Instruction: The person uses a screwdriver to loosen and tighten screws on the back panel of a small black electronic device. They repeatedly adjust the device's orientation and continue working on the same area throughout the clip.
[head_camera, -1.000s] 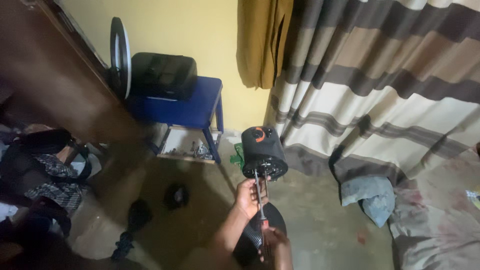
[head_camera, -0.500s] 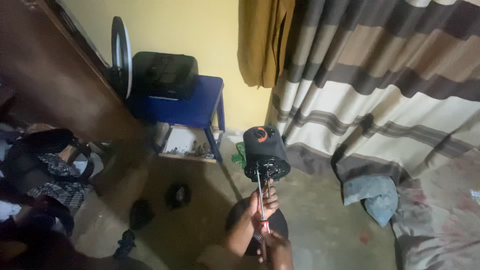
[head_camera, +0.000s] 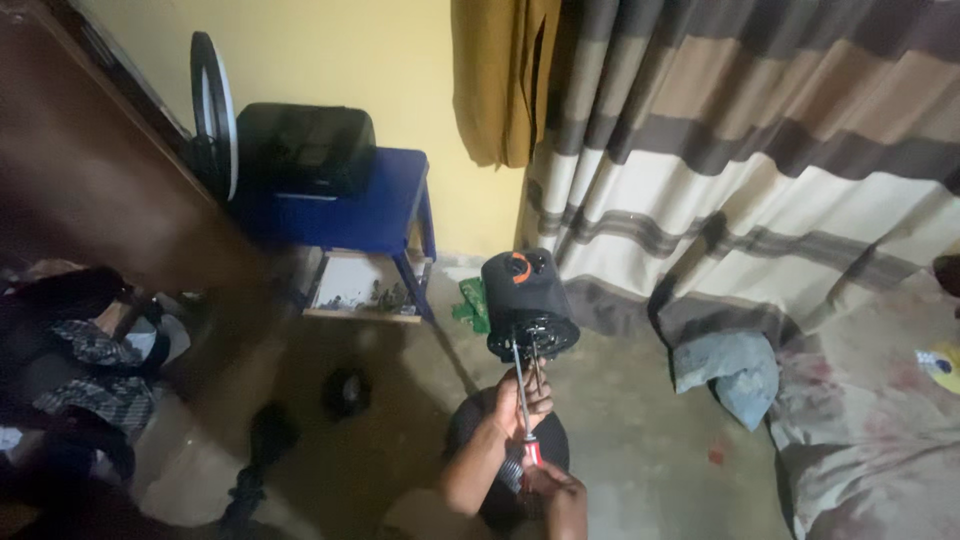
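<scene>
A black cylindrical motor housing (head_camera: 526, 300) with an orange knob on top is held up over the concrete floor. A long screwdriver (head_camera: 522, 400) with a red handle runs from its underside down toward me. My left hand (head_camera: 520, 402) is closed around the screwdriver's metal shaft and the rods just below the housing. My right hand (head_camera: 562, 497) grips the red handle at the bottom edge of the view. Under my hands lies a dark round part (head_camera: 470, 425), mostly hidden by my arms.
A blue stool (head_camera: 385, 205) carrying a black box (head_camera: 305, 150) stands by the yellow wall, a ring light (head_camera: 215, 110) beside it. Striped curtains (head_camera: 760, 180) hang at the right. A grey cloth (head_camera: 735, 365), a green packet (head_camera: 470, 305), dark clothes (head_camera: 80, 350) and a stained sheet (head_camera: 870, 430) lie around.
My left hand has shifted slightly to the right, closer under the motor housing. The housing and the screwdriver stay about where they were.
</scene>
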